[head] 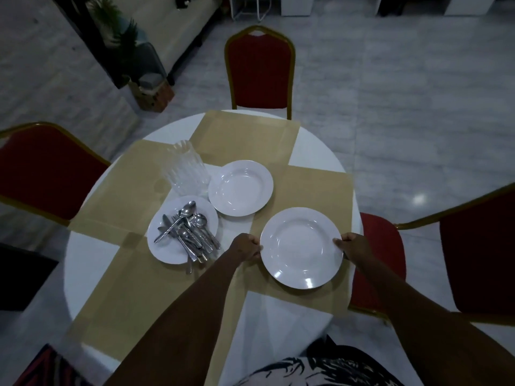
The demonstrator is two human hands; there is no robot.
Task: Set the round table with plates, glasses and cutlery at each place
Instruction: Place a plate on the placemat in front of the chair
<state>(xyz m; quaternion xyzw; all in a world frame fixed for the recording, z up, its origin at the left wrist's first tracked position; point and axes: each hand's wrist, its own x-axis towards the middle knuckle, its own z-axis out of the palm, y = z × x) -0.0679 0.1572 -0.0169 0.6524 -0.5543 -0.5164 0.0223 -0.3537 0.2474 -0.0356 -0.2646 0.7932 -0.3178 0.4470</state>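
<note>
Plate (301, 247) held at opposite rims, over the right-hand placemat (315, 188): left hand (248, 246) and right hand (355, 245), fingers curled on the edge. Judgement: lower level, centre on mat, release both sides together. Round white counter (83, 263) carries four mats, second plate (240, 188), cutlery plate (182, 229), stacked glasses (185, 168). Red chairs (260, 71) around; pale floor.

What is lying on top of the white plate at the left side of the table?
The left plate carries a loose pile of cutlery: spoons, forks and at least one knife, overlapping. The pieces at the bottom are covered, so an exact count is not possible.
</note>
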